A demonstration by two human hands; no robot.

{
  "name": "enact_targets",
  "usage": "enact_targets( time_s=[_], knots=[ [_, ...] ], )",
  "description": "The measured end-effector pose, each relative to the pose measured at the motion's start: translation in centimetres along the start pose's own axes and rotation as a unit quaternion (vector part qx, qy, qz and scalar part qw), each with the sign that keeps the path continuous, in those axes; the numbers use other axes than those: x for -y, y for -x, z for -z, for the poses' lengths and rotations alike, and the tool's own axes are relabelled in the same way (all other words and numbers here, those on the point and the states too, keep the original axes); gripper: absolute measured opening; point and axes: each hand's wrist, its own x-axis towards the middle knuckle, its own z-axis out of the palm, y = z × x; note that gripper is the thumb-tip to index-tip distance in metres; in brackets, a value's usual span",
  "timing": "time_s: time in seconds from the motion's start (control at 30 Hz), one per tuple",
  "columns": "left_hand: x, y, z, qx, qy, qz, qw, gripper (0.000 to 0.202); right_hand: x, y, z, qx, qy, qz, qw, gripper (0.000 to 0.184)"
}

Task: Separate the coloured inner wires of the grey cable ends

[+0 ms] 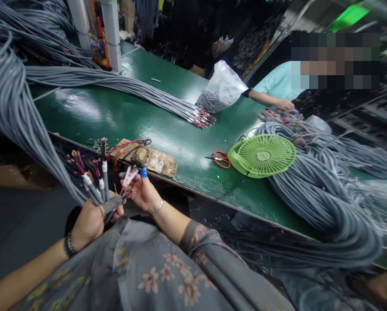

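My left hand [90,219] is closed around a bundle of grey cables [106,179], whose white-wrapped ends and coloured wires fan upward. One cable lies crosswise over that hand, its thin coloured wires [127,195] pointing right. Curled at those wires are the fingers of my right hand [145,193], whose upright thumb wears a blue tip cover. A pale pink clip-like piece [129,176] sits just beside the thumb; what holds it is unclear. Behind my hands, a worn cardboard-and-tape block [152,160] with red and black leads lies at the table edge.
On the green table [187,149] are orange-handled scissors [221,159], a green fan [263,155], a plastic bag [221,88] and a row of grey cables [141,90]. Heavy cable coils [329,203] hang over the right edge. A co-worker's hand [284,104] is among wires opposite.
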Motion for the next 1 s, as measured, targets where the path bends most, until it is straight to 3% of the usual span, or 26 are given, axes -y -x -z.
enact_targets(
  time_s=[0.13, 0.27, 0.37, 0.57, 1.0],
  knots=[
    [0.1, 0.4, 0.1, -0.014, 0.010, 0.004, 1.000, 0.027, 0.1, 0.8, 1.2, 0.052, 0.037, -0.035, 0.997, 0.065],
    [0.3, 0.3, 0.0, -0.042, 0.035, 0.014, 0.998, 0.021, 0.3, 1.0, 1.6, 0.050, 0.035, -0.043, 0.997, 0.058],
    [0.4, 0.2, -0.1, -0.057, 0.039, 0.007, 0.998, 0.021, 0.5, 1.0, 1.7, 0.048, 0.033, -0.037, 0.998, 0.053],
    [0.8, 0.0, 0.1, -0.058, 0.031, -0.005, 0.998, 0.021, 0.3, 2.3, 1.8, 0.100, 0.073, 0.010, 0.992, 0.047],
    [1.6, -0.4, 0.7, -0.038, -0.019, 0.003, 0.999, 0.029, -0.2, 2.4, 0.5, 0.030, 0.159, 0.014, 0.987, 0.035]
  ],
)
